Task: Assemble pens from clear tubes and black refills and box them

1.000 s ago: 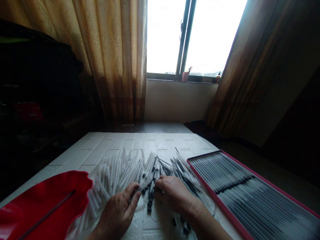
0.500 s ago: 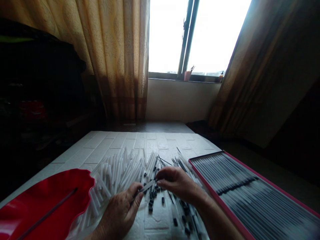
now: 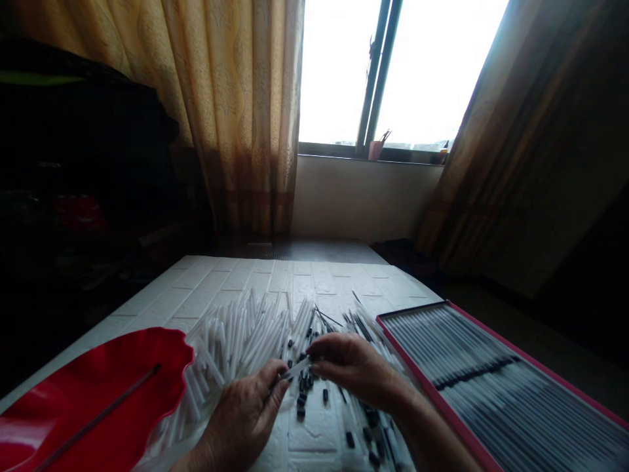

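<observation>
Patterned golden-tan fabric curtains (image 3: 236, 118) hang across the upper left and down the upper right of the frame, either side of a bright, dark-framed sliding window (image 3: 339, 72). Below, a white table surface with a raised brick pattern (image 3: 314, 278) spreads over the lower centre; the room's left and right edges are in deep shadow. At lower right lies a shallow rectangular pink-red-rimmed tray (image 3: 423, 380) filled with rows of slender rods. A glossy red dish with a wavy edge (image 3: 98, 373) fills the lower left, one thin rod across it. At lower centre, the left hand (image 3: 246, 406) pinches a slim translucent tube (image 3: 298, 368) between thumb and forefinger. The right hand (image 3: 358, 367) bends its fingers towards the thumb at the tube's far end; what they grip is too small to tell. Loose pale tubes (image 3: 236, 334) and short black cylindrical caps (image 3: 301, 413) lie around them.
</observation>
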`<act>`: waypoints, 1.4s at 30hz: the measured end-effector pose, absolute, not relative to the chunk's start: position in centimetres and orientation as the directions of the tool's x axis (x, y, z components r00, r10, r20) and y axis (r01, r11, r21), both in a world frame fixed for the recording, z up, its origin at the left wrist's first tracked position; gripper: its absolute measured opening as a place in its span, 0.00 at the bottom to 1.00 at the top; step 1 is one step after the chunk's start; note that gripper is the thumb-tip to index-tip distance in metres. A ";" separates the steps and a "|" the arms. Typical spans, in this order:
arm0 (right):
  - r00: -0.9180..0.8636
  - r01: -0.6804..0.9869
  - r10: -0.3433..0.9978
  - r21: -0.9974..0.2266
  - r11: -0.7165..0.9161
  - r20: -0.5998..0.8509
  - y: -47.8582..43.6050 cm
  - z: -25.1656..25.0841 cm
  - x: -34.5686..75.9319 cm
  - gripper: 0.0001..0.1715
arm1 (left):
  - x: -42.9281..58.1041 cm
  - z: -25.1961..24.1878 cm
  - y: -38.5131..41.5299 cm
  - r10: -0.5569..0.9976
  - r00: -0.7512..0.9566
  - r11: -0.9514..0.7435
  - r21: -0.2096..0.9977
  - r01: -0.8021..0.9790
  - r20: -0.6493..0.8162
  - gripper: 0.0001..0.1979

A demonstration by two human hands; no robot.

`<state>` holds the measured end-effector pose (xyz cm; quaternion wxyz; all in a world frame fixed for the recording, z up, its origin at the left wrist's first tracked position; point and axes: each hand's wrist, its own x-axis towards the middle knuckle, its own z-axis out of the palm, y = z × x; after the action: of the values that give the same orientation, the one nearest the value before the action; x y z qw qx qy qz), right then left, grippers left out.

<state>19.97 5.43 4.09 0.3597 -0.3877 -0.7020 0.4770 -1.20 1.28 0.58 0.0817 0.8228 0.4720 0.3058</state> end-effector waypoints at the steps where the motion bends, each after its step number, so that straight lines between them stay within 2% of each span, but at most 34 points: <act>1: -0.440 0.214 0.887 -0.942 0.259 0.144 5.4 4.1 20.0 0.10 | -1.2 0.6 1.3 0.827 0.367 -0.540 0.417 0.731 0.426 0.10; 8: -0.435 0.261 0.879 -0.906 0.333 0.198 5.5 4.2 20.1 0.10 | -1.3 0.3 1.3 0.822 0.374 -0.545 0.401 0.737 0.431 0.09; 15: -0.447 0.369 0.837 -0.787 0.494 0.316 5.5 4.2 20.2 0.09 | -1.3 0.1 1.5 0.806 0.382 -0.562 0.380 0.734 0.453 0.12; 19: -0.475 0.416 0.832 -0.760 0.499 0.287 5.5 4.2 20.2 0.09 | -1.5 -0.1 1.6 0.784 0.391 -0.581 0.347 0.737 0.482 0.14; 21: -0.494 0.479 0.825 -0.705 0.523 0.276 5.5 4.4 20.1 0.09 | -1.5 -0.2 1.6 0.775 0.396 -0.591 0.343 0.730 0.492 0.15; 26: -0.521 0.614 0.809 -0.539 0.576 0.271 5.4 4.8 19.9 0.18 | -1.5 -0.1 1.5 0.744 0.402 -0.623 0.333 0.708 0.534 0.15; 30: -0.502 0.672 0.819 -0.471 0.571 0.277 5.5 4.3 19.6 0.23 | -1.4 -0.1 1.5 0.733 0.407 -0.634 0.331 0.699 0.545 0.14; 34: -0.496 0.686 0.838 -0.490 0.539 0.226 5.7 3.6 19.4 0.29 | -1.4 -0.1 1.5 0.726 0.416 -0.649 0.346 0.677 0.548 0.12; 38: -0.498 0.636 0.849 -0.591 0.496 0.177 5.7 3.9 19.6 0.31 | -1.4 0.0 1.5 0.763 0.411 -0.617 0.373 0.693 0.499 0.13; 40: -0.498 0.582 0.848 -0.655 0.482 0.182 5.6 4.3 19.8 0.24 | -1.4 0.1 1.5 0.783 0.405 -0.594 0.374 0.712 0.472 0.13; 42: -0.511 0.503 0.839 -0.726 0.469 0.188 5.5 4.4 20.1 0.12 | -1.4 0.3 1.5 0.791 0.400 -0.584 0.373 0.721 0.464 0.14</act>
<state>20.07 5.49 4.39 0.2723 -0.4130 -0.8125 0.3083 -1.42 1.55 0.26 0.0562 0.8348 0.4528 0.3081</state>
